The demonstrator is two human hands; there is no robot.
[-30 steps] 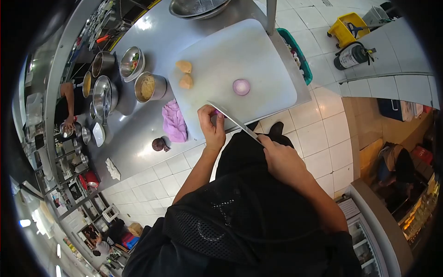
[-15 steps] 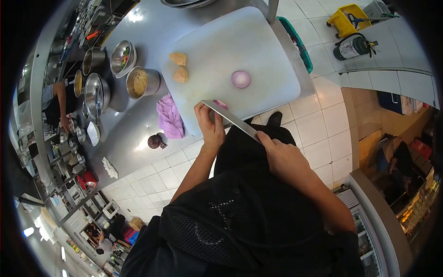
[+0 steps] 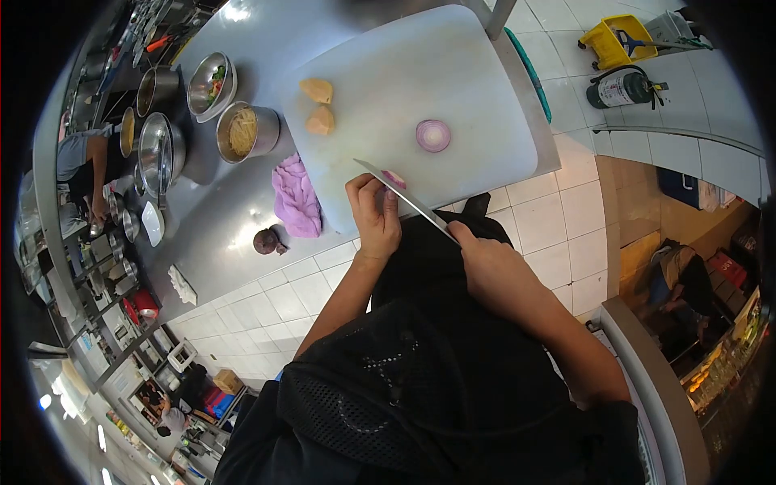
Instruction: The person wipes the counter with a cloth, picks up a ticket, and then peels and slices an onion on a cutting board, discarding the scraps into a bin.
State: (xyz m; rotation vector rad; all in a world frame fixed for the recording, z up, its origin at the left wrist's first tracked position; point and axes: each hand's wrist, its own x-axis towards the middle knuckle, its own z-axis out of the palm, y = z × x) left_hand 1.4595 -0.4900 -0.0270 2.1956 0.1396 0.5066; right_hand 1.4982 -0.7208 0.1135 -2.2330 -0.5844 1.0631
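My right hand (image 3: 499, 265) is closed round the handle of a kitchen knife (image 3: 406, 195), its long blade slanting up and left over the near edge of a white cutting board (image 3: 477, 73). Beside the blade, my left hand (image 3: 377, 220) curls its fingers and thumb on a red onion piece (image 3: 394, 179); a purple-edged part shows past the blade, the rest is hidden. A cut red onion half (image 3: 433, 136) lies flat on the board. Farther left are two peeled tan pieces, one (image 3: 316, 90) above the other (image 3: 320, 120).
Left of the board lie a purple cloth (image 3: 297, 198) and a dark round vegetable (image 3: 266, 241). A pot (image 3: 263, 133) of pale yellow strips and several metal bowls stand beyond. A co-worker's arm (image 3: 97, 178) shows at far left; another person (image 3: 687, 283) bends at right.
The view has shifted slightly. More of the onion piece shows past the blade, and the blade tip now extends past my left fingertips. Both hands keep their holds.
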